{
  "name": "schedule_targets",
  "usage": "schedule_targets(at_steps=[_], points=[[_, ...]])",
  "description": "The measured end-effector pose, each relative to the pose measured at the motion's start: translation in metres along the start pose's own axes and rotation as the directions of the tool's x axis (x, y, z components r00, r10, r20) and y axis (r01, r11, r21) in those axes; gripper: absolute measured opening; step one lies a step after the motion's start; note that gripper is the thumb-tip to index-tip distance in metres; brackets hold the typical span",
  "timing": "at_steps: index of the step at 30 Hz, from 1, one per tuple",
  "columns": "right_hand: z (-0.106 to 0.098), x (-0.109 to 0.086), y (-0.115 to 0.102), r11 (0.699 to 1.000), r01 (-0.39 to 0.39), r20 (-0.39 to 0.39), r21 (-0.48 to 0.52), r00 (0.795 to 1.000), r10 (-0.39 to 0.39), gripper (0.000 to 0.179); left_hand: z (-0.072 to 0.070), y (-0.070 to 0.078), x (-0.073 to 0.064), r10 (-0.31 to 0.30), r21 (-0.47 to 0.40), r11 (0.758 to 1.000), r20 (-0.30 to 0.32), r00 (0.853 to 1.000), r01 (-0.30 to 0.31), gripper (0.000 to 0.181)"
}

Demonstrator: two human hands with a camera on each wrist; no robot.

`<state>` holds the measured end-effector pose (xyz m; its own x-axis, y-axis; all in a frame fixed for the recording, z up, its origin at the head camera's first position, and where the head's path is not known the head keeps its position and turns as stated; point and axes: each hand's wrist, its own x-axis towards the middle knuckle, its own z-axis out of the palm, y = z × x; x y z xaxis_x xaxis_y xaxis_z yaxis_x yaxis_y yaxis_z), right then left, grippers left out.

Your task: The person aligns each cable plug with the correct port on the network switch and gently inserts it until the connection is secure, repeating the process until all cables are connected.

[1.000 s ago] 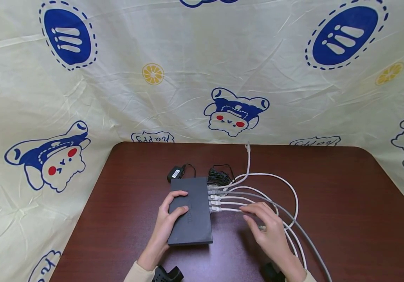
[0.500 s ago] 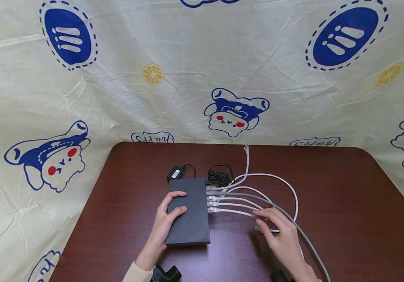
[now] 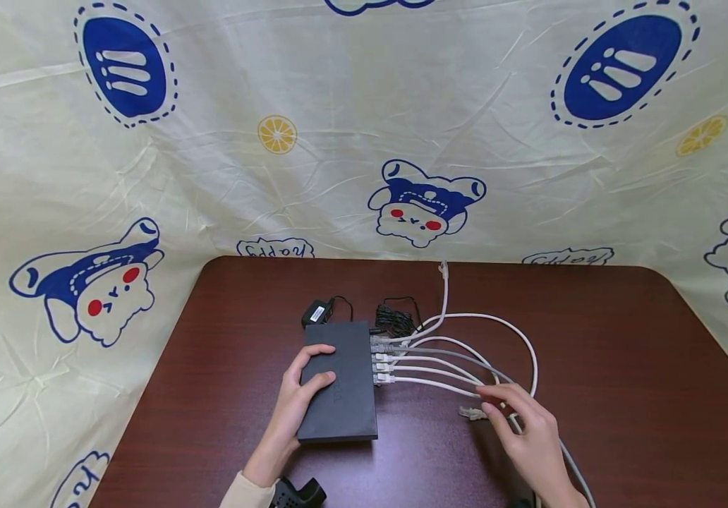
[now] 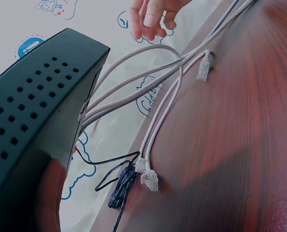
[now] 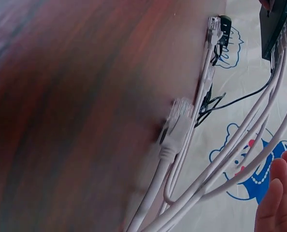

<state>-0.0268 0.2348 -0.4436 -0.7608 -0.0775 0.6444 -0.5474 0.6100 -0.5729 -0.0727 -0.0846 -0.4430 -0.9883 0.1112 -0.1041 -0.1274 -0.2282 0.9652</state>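
My left hand (image 3: 288, 406) grips the near-left side of a dark network switch (image 3: 345, 416), thumb and index finger on its top. The left wrist view shows its perforated side (image 4: 42, 82) raised above the tabletop. Several white Ethernet cables (image 3: 427, 382) and a grey one (image 3: 465, 353) run from ports along the switch's right side. My right hand (image 3: 532, 437) hovers at the cables, thumb and fingers apart and loosely bent. In the left wrist view, the right fingers (image 4: 150, 19) hang above the cables holding nothing. A loose clear plug (image 5: 177, 118) lies below the right hand.
A black power adapter (image 3: 317, 313) and a bundled black cord (image 3: 394, 321) lie behind the switch. Another cable end (image 3: 444, 268) reaches the table's (image 3: 624, 353) back edge. More loose plugs (image 4: 150, 180) lie beside the cord. A patterned cloth (image 3: 326, 190) hangs behind.
My right hand has slid right and toward me along the cables, away from the ports, exposing the loose plug. The left hand and switch shifted slightly left.
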Motion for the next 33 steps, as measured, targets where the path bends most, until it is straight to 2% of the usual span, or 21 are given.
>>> schedule_targets(at_steps=[3, 10, 21, 29, 33], points=[[-0.003, -0.002, 0.001, 1.0, -0.025, 0.02, -0.009, 0.999, 0.025, 0.04, 0.0, 0.0, -0.001, 0.003, 0.001, 1.0, -0.001, 1.0, -0.003, 0.035], [-0.004, -0.007, 0.005, 1.0, -0.01, 0.057, -0.03, 0.998, 0.012, 0.045, 0.001, -0.001, -0.001, 0.001, -0.012, 1.0, -0.01, 1.0, -0.001, 0.035], [-0.005, -0.019, 0.014, 0.999, -0.014, 0.068, -0.042, 0.998, 0.017, 0.044, 0.001, 0.0, -0.001, 0.0, -0.01, 1.0, -0.013, 1.0, 0.0, 0.035], [-0.005, -0.02, 0.015, 0.99, -0.099, 0.16, -0.104, 0.98, 0.115, 0.041, 0.001, 0.001, -0.001, -0.012, -0.004, 1.0, -0.008, 1.0, 0.012, 0.034], [-0.004, -0.022, 0.015, 0.988, -0.111, 0.18, -0.106, 0.975, 0.129, 0.04, 0.001, 0.001, -0.002, -0.014, -0.007, 1.0, -0.007, 1.0, 0.014, 0.034]])
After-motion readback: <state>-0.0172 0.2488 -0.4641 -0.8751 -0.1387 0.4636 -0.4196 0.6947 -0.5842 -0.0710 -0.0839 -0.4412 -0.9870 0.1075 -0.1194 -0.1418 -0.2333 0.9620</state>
